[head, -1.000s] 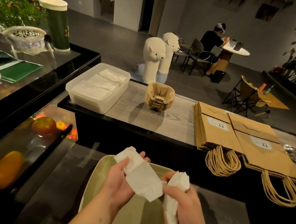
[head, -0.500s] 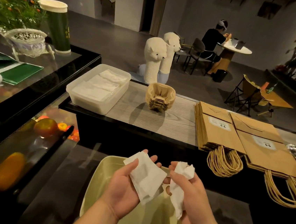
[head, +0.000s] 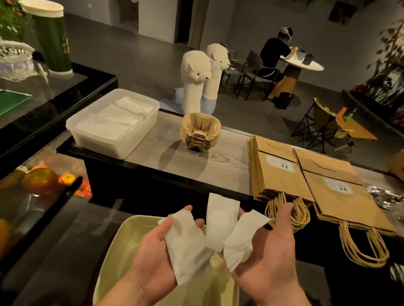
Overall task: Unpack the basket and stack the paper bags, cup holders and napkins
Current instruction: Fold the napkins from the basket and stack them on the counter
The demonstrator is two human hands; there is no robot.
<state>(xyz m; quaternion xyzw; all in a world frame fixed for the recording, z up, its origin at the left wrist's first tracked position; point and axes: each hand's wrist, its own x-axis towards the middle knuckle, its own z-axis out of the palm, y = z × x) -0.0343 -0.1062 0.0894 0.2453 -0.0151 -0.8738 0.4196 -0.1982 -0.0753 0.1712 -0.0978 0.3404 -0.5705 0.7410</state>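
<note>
Both palms face up over the pale green basket (head: 120,256). My left hand (head: 157,260) holds a white folded napkin (head: 186,246). My right hand (head: 270,254) holds another napkin (head: 241,239), and a third napkin (head: 219,219) stands between the two hands, touching both. On the wooden counter beyond lie two piles of brown paper bags (head: 278,173) with rope handles hanging over the edge. A stack of brown cup holders (head: 199,135) sits mid-counter. A clear plastic box (head: 114,123) at the left holds stacked white napkins.
A glass display case (head: 18,183) with fruit runs along the left. A tall green cup (head: 51,37) and a lace basket (head: 6,57) stand on it. Two white alpaca figures (head: 199,77) stand behind the counter. A person sits at a far table.
Both hands have risen and turned palm-up, spreading apart. The crumpled napkins have fanned out into three separate pieces.
</note>
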